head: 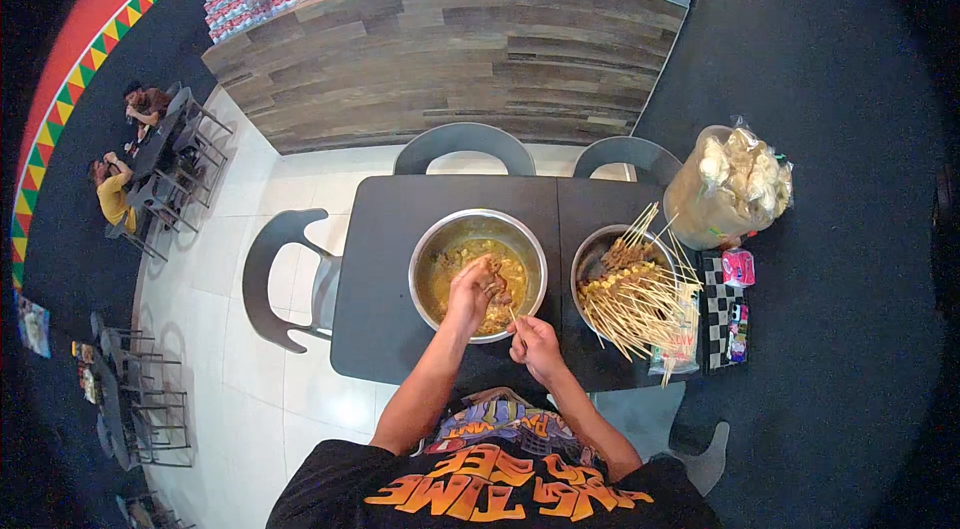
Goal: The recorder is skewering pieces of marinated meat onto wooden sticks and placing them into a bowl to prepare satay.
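Observation:
Over a steel mixing bowl (414,266) of wet yellow-brown marinade (516,253), my left hand (469,295) holds pieces of marinated meat (498,292). My right hand (537,347), at the bowl's near right edge, pinches a thin wooden skewer (513,314) whose upper end meets the meat. To the right stands a second steel bowl (576,259) heaped with skewered meat (626,256), the bare stick ends (637,323) fanning over its near rim. A plastic pack of skewers (684,334) lies beside that bowl, partly hidden under the sticks.
On the black table (375,229), a large plastic tub (694,188) holding bagged food stands at the far right. Near it lie a checkered strip (715,304) and a pink packet (738,268). Grey chairs (277,281) surround the table. A wood-panelled counter (450,64) stands beyond; people (114,195) sit at left.

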The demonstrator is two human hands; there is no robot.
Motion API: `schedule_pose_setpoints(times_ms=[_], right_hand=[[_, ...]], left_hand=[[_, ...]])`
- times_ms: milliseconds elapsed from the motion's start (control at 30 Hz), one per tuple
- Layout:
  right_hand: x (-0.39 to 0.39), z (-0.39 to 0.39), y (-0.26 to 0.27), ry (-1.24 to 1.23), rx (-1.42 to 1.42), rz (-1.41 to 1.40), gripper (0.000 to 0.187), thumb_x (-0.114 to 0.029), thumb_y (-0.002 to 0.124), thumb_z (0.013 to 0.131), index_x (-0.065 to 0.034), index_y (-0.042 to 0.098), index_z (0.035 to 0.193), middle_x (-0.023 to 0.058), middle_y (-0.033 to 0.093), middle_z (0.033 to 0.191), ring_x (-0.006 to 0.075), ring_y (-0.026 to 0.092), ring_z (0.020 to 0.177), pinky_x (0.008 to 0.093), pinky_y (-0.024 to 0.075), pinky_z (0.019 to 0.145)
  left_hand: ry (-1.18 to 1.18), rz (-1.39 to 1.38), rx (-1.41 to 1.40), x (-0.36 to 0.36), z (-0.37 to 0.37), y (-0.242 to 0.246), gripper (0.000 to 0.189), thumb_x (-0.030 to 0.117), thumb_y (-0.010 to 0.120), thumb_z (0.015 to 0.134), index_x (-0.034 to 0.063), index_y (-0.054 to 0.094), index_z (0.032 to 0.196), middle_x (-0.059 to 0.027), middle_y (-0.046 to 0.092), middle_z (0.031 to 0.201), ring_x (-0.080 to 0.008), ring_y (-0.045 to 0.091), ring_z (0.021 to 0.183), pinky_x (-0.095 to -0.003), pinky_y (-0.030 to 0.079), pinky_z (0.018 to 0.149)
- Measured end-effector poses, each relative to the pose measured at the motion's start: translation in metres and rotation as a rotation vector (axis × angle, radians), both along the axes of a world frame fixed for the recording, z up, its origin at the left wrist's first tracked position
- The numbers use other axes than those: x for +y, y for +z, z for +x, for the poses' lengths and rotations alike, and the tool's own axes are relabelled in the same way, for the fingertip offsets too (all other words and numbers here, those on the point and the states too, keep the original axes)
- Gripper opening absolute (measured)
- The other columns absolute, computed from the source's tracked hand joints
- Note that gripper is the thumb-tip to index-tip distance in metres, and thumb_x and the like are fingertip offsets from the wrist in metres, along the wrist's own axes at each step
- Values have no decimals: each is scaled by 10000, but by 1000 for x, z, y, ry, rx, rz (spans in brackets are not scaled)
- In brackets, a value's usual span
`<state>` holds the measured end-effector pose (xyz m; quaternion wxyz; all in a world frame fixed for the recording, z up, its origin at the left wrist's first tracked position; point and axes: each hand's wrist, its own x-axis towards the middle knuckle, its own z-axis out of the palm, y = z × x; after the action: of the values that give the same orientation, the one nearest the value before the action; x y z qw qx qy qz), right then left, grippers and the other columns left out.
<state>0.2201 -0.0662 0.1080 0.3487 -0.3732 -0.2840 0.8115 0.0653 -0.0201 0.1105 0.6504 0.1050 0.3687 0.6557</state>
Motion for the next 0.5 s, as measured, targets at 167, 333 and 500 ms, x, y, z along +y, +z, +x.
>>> schedule_pose_setpoints(times_ms=[167,333,500], right_hand=[[-1,0,-2,31,-9,28,229,-200,397,932,-22,488,821,-3,377,475,80,298,379,227,266,395],[-2,-1,0,30,-26,26,231,-193,403,929,-16,493,812,0,380,474,81,302,380,229,268,396],[-2,1,-6,13,-28,35,255,-227,414,928,-25,514,808,-12,386,461,81,331,367,232,261,375]], left_hand=[[-3,-65,-78,1,-2,0,208,189,529,841,84,534,1021,-60,581,979,-180,549,906,-337,445,781],[-88,-151,-202,0,-11,-11,209,189,497,829,85,532,1008,-63,577,950,-207,528,813,-391,421,756],[-141,-129,-269,0,-8,-4,218,206,500,822,77,531,995,-82,577,956,-221,530,812,-427,414,746]])
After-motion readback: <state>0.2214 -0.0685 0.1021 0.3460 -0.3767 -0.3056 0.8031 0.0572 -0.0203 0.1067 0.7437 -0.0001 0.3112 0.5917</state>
